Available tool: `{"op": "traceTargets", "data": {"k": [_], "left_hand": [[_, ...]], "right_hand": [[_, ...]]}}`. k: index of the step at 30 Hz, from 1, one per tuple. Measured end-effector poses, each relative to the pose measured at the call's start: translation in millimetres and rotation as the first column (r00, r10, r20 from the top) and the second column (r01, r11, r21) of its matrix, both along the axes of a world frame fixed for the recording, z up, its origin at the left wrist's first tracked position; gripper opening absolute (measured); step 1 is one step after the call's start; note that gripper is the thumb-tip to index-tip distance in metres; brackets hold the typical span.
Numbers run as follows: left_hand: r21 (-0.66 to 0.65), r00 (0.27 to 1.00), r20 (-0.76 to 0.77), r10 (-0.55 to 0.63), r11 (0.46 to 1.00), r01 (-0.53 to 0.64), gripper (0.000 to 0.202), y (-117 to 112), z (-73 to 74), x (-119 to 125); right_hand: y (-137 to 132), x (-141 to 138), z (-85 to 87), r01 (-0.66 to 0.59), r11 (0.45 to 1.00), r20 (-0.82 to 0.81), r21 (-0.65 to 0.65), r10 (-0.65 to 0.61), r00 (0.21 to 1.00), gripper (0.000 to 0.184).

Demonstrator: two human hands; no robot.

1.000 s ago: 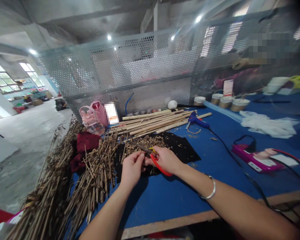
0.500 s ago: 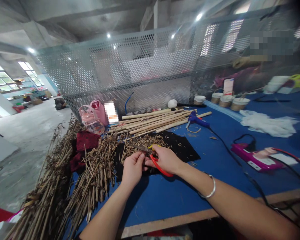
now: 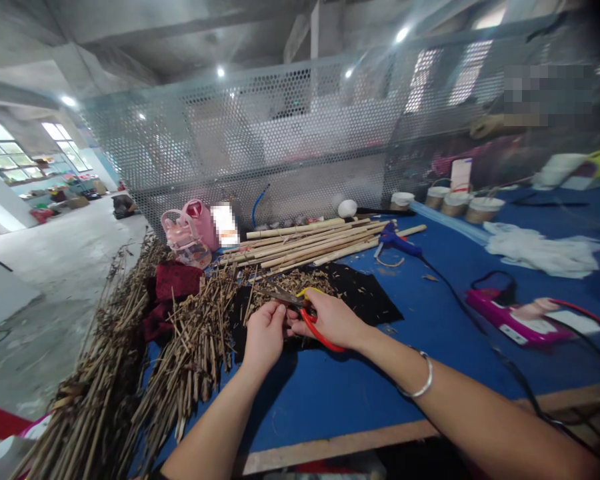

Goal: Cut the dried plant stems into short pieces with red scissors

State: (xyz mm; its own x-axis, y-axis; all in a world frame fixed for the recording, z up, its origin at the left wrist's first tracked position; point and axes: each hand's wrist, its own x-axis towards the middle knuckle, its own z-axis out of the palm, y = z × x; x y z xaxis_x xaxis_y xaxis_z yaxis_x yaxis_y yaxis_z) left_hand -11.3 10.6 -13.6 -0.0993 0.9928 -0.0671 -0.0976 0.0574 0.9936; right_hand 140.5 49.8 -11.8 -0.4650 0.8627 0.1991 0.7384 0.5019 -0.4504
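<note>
My right hand (image 3: 333, 318) grips red-handled scissors (image 3: 311, 322) whose dark blades point left over a black cloth (image 3: 365, 293). My left hand (image 3: 264, 335) is pinched shut just left of the blades, holding a short thin twig piece that I can barely make out. Both hands hover above a heap of cut twig bits (image 3: 285, 285) lying on the cloth. A silver bangle (image 3: 423, 380) circles my right wrist.
Bundles of dry brown twigs (image 3: 130, 373) fill the left of the blue table (image 3: 420, 333). Pale bamboo sticks (image 3: 315, 243), a blue glue gun (image 3: 397, 243), a pink device (image 3: 510, 320) with cables, white cloth (image 3: 540, 250), small tubs (image 3: 455, 200) and a pink bottle (image 3: 193, 233) lie beyond. A perforated metal screen (image 3: 280, 147) backs the table.
Both hands stay almost in place over the black cloth; the scissors and the left pinch have shifted very slightly. Nothing was picked up or let go.
</note>
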Motion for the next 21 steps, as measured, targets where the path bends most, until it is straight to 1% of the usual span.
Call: {"op": "traceTargets", "data": {"k": [3,7,10,13,16,21], "left_hand": [[0.005,0.999,-0.028,-0.021,1.000,0.021,0.028,0.0,-2.6,0.2],[-0.001,0.999,-0.036,-0.001,1.000,0.001,0.026,-0.1,-4.0,1.8],[-0.016,0.999,-0.036,0.008,1.000,-0.009,0.024,-0.2,-3.8,2.9],[-0.004,0.999,-0.044,-0.029,1.000,0.029,0.022,-0.2,-3.6,3.1],[0.014,0.999,-0.018,-0.048,0.999,0.048,0.025,-0.6,-2.7,2.9],[-0.022,1.000,0.028,-0.014,1.000,0.014,0.028,-0.7,0.7,3.2]], "right_hand": [[-0.6,-0.7,0.5,-0.002,1.000,0.004,0.019,0.002,1.000,0.041],[-1.4,-2.7,0.0,0.051,0.998,-0.009,-0.043,-0.051,0.999,0.036],[-2.7,-3.9,-0.3,0.062,0.997,-0.028,-0.046,-0.063,0.998,0.037],[-3.9,-4.4,-0.5,0.069,0.997,-0.033,-0.042,-0.070,0.997,0.037],[-3.0,-4.4,-2.0,0.082,0.995,-0.025,-0.054,-0.083,0.996,0.038],[1.6,-3.3,-4.6,0.072,0.994,0.005,-0.078,-0.072,0.997,0.040]]}}
